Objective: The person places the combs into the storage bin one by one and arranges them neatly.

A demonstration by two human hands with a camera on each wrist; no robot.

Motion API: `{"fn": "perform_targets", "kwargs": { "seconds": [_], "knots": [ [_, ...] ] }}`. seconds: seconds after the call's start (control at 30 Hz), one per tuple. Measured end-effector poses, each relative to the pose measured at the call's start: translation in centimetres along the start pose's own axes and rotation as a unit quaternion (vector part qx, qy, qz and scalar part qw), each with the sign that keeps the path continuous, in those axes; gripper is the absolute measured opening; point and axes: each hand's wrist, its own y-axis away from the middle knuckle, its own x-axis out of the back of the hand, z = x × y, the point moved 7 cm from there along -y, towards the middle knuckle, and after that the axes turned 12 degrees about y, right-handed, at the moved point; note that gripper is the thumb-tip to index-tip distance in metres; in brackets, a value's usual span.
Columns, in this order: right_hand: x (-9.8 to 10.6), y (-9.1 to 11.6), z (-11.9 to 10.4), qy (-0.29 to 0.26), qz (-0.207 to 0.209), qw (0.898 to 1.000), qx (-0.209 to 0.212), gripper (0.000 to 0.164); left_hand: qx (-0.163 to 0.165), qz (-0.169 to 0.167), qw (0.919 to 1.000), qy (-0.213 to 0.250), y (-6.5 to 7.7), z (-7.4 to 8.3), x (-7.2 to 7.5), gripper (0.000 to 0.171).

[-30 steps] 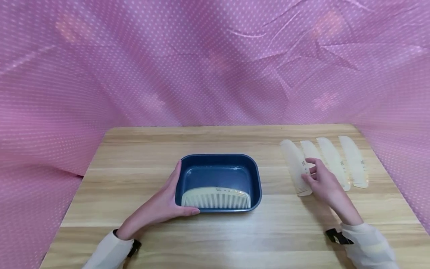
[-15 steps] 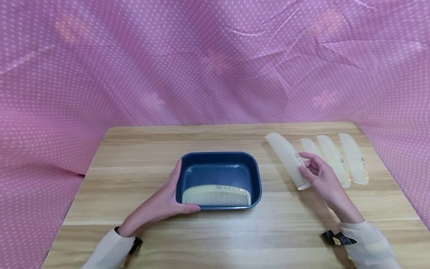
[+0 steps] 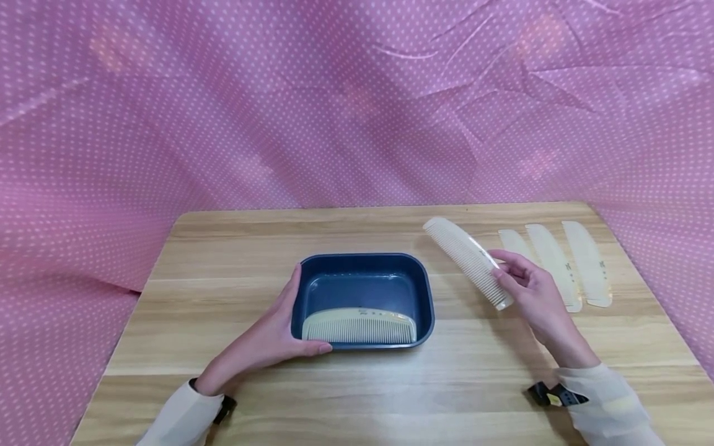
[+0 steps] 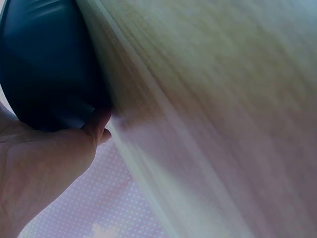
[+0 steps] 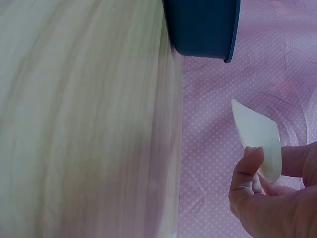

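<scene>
A dark blue rectangular tray (image 3: 365,288) stands mid-table, and a cream comb (image 3: 359,327) leans inside along its near wall, teeth down. My left hand (image 3: 270,341) grips the tray's near-left corner, thumb along the front rim and fingers against the left side. In the left wrist view this hand (image 4: 54,163) touches the tray's outer wall (image 4: 49,59). My right hand (image 3: 538,300) pinches another cream comb (image 3: 465,257) near its lower end, raised off the table and tilted. The right wrist view shows that comb (image 5: 255,136) between thumb and fingers.
Beyond my right hand lie three more cream combs on the wooden table (image 3: 390,396): one partly hidden comb (image 3: 514,243), a middle comb (image 3: 552,263) and a right-hand comb (image 3: 586,260). A pink dotted curtain (image 3: 357,111) surrounds the table's back and sides.
My right hand has lifted its comb from the table beside the others, and the comb's far end has swung left toward the tray. The left hand and tray stay put.
</scene>
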Motion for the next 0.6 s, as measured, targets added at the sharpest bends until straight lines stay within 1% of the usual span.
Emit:
{"fn": "perform_targets", "kwargs": {
  "seconds": [0.13, 0.2, 0.4, 0.6],
  "knots": [
    [-0.6, 0.2, -0.4, -0.045, -0.001, 0.999, 0.009, 0.036, 0.001, -0.001, 1.0000, 0.001, -0.1, -0.1, 0.0, 0.151],
    [-0.9, 0.3, -0.6, -0.047, -0.005, 0.999, 0.009, 0.036, 0.002, -0.001, 1.0000, 0.002, 0.0, 0.0, -0.1, 0.151],
    [-2.0, 0.6, -0.9, -0.019, -0.031, 0.999, 0.005, 0.037, -0.002, 0.002, 1.0000, -0.004, 0.1, 0.0, 0.0, 0.151],
    [-3.3, 0.8, -1.7, 0.011, -0.044, 0.999, 0.025, 0.037, -0.004, 0.003, 0.9999, -0.010, 0.1, 0.0, 0.0, 0.152]
  ]
}}
